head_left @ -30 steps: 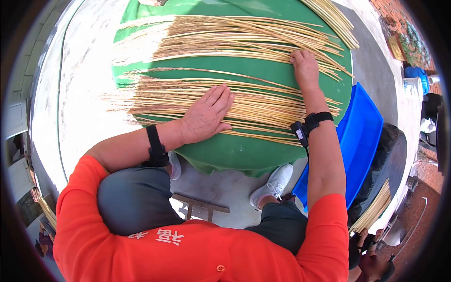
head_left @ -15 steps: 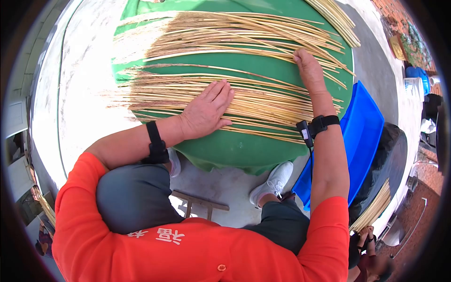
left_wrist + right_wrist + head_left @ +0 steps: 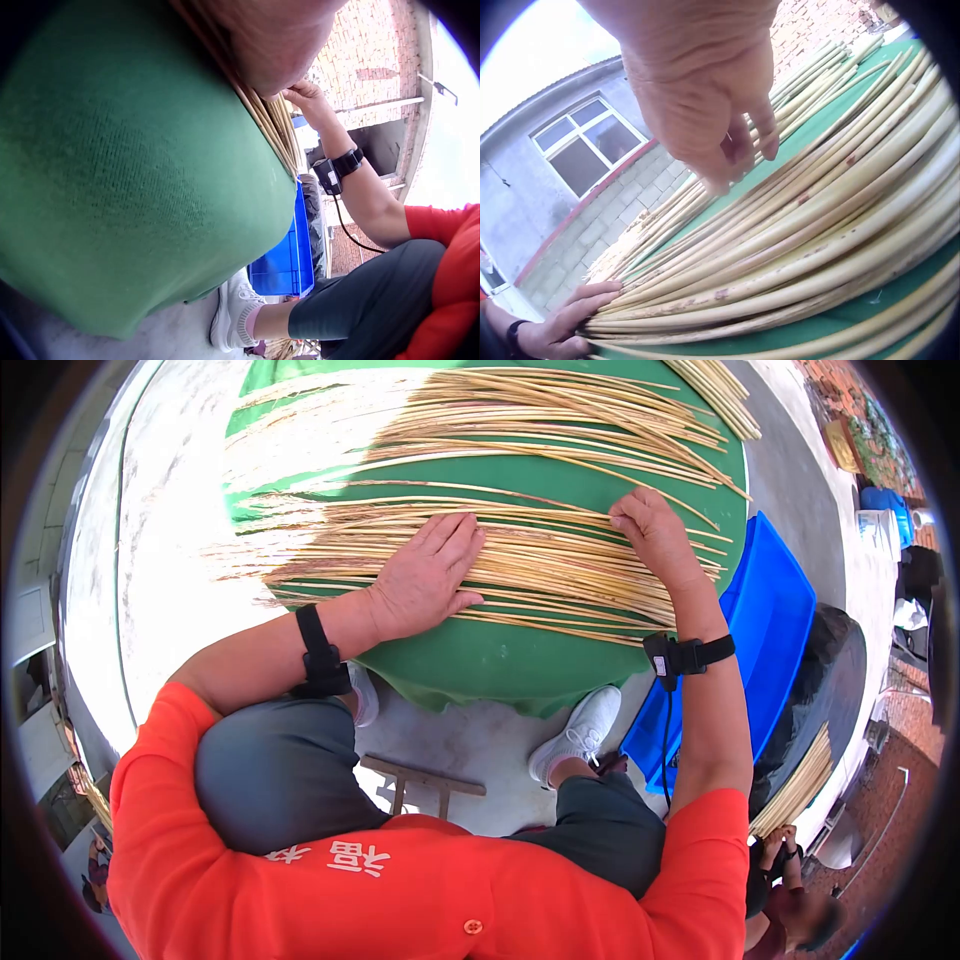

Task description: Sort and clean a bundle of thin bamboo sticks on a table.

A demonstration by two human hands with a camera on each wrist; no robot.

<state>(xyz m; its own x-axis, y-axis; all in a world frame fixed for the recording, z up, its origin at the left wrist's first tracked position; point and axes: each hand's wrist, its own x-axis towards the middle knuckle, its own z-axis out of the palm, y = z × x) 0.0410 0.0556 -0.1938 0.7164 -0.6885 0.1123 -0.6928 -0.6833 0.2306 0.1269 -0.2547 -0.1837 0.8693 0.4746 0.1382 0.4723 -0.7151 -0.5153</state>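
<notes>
My left hand (image 3: 425, 577) lies flat, fingers extended, across the lower bundle of long thin stalks (image 3: 560, 565) on a green cloth (image 3: 480, 675). Near the cut ends of that bundle, my right hand (image 3: 655, 535) has curled fingers and thumb pinching a stalk (image 3: 680, 503) bowed away from the upper bundle (image 3: 560, 410). In the right wrist view, the right hand (image 3: 705, 97) hangs above the stalks (image 3: 795, 247), while the left hand (image 3: 559, 326) rests on their far part. The left wrist view shows the left hand (image 3: 277, 41) close up, its fingertips out of sight.
A blue plastic bin (image 3: 765, 625) stands beside the table's right edge. More stalks (image 3: 715, 395) lie at the upper right of the cloth, and another bundle (image 3: 797, 785) is at the lower right near another person's hands. A wooden stool (image 3: 420, 778) is below.
My right hand has come from the upper bundle toward the lower one, and a stalk there now bows outward. My left hand stays flat on the lower bundle. The head view has shifted slightly.
</notes>
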